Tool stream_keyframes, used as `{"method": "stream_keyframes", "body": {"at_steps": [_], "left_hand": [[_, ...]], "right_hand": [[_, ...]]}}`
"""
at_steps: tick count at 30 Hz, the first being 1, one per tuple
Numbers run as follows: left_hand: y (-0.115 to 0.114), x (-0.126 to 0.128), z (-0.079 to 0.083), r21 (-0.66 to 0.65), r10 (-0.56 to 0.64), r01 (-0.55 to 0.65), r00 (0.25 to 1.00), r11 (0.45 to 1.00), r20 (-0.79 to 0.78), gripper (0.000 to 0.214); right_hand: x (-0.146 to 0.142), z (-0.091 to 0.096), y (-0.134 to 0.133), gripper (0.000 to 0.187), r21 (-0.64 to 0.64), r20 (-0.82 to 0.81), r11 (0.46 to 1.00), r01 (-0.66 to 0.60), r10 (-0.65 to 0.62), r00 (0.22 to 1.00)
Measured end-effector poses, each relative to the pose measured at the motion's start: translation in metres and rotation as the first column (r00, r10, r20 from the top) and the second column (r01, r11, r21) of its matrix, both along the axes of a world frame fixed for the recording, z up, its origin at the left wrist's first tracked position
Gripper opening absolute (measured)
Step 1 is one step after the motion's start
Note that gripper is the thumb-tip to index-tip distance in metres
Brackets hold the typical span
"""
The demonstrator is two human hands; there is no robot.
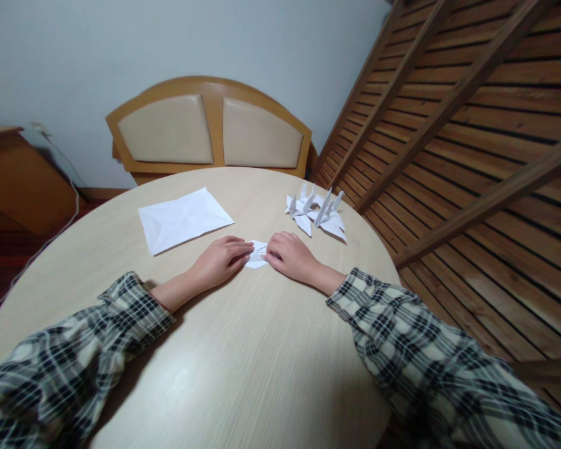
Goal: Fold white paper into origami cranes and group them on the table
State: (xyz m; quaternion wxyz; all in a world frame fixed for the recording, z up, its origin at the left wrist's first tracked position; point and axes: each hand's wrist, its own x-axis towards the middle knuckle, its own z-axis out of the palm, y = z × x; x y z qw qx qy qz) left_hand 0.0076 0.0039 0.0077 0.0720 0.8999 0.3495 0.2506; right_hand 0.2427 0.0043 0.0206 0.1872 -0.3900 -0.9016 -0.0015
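A small folded piece of white paper (pixel 257 254) lies flat on the round wooden table (pixel 243 349), between my two hands. My left hand (pixel 219 262) rests on the table with its fingers together, pressing the paper's left edge. My right hand (pixel 290 255) has its fingers curled and pinches the paper's right edge against the table. Both arms wear a plaid shirt.
A stack of white paper sheets (pixel 183 219) lies to the back left. Several folded paper cranes (pixel 318 214) stand at the back right near the table's edge. A wooden chair back (pixel 210 128) is behind the table. Slatted wooden boards (pixel 472 143) lean at the right.
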Motion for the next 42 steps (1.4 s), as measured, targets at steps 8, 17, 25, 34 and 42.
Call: {"method": "stream_keyframes", "body": {"at_steps": [8,17,25,34,42], "left_hand": [[0.0011,-0.0002,-0.0011,0.018,0.004,-0.004,1.0,1.0,-0.007,0.033],[0.0008,-0.0008,0.0012,0.038,-0.021,0.023,0.999,0.999,-0.047,0.035],[0.0011,0.0008,0.0012,0.052,-0.015,0.02,0.995,0.998,-0.098,0.035],[0.0034,-0.0015,-0.0039,0.037,-0.033,0.035,0.999,0.999,-0.043,0.035],[0.0035,-0.0021,-0.0034,0.032,-0.047,0.048,0.998,0.998,-0.03,0.035]], "right_hand": [[0.0007,-0.0054,0.0032,0.022,-0.031,-0.048,0.999,0.041,-0.042,0.998],[0.0014,-0.0044,0.0032,0.007,-0.057,-0.061,0.997,0.047,-0.051,0.997],[0.0003,-0.0014,0.0019,0.008,-0.059,-0.016,0.997,0.045,-0.046,0.999],[0.0001,-0.0011,-0.0004,0.019,-0.031,-0.018,0.999,0.015,-0.016,1.0],[0.0056,-0.0025,-0.0014,0.018,-0.016,-0.037,0.991,-0.134,0.133,0.99]]}}
